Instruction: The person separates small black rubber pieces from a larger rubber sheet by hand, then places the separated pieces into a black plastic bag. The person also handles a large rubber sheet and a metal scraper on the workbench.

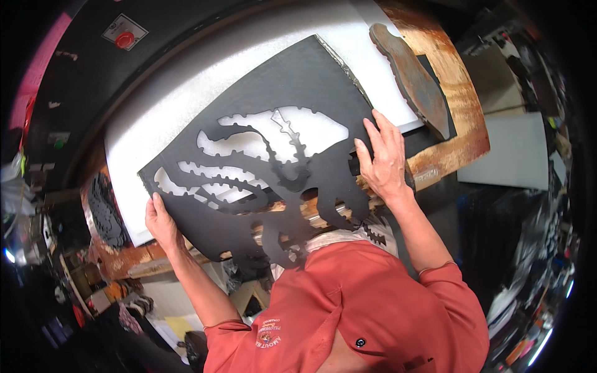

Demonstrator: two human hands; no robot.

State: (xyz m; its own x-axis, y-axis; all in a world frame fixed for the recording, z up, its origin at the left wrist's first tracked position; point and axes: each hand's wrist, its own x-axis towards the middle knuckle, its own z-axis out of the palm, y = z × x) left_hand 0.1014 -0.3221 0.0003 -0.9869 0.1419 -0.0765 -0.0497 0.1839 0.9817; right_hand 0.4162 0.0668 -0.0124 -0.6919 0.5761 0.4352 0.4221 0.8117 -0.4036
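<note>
Two supports likely keep the flimsy black sheet (273, 87) level — the left hand (165, 227), grip pinched on it, and the right hand (387, 165), half-spread, its hold unclear.

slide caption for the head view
Left hand and right hand on a black sheet with notched cutouts over a white surface
</note>
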